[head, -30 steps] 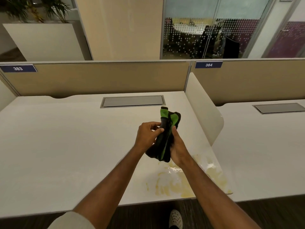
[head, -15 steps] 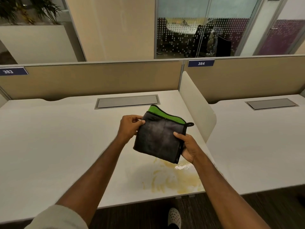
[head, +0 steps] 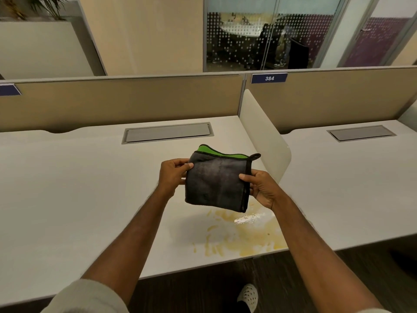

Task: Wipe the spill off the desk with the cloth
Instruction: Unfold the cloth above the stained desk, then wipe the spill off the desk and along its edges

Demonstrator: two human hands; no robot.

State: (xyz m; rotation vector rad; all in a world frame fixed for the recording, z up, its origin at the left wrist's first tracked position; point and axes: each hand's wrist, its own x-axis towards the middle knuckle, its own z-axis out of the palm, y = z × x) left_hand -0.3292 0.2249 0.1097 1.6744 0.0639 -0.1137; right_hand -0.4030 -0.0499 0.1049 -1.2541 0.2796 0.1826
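Desk (head: 67,188); spill (head: 243,236) partly behind cloth (head: 217,180) in hands

A single head-worn wide-angle camera looks forward and down over a white desk (head: 67,188), with both forearms reaching in from the bottom edge and a shoe on the floor below. The left hand (head: 172,176) and right hand (head: 262,188) sit close, near centre frame. Farther off, the view takes in the partition (head: 126,102), a label reading 384 (head: 269,78) and glass walls beyond.
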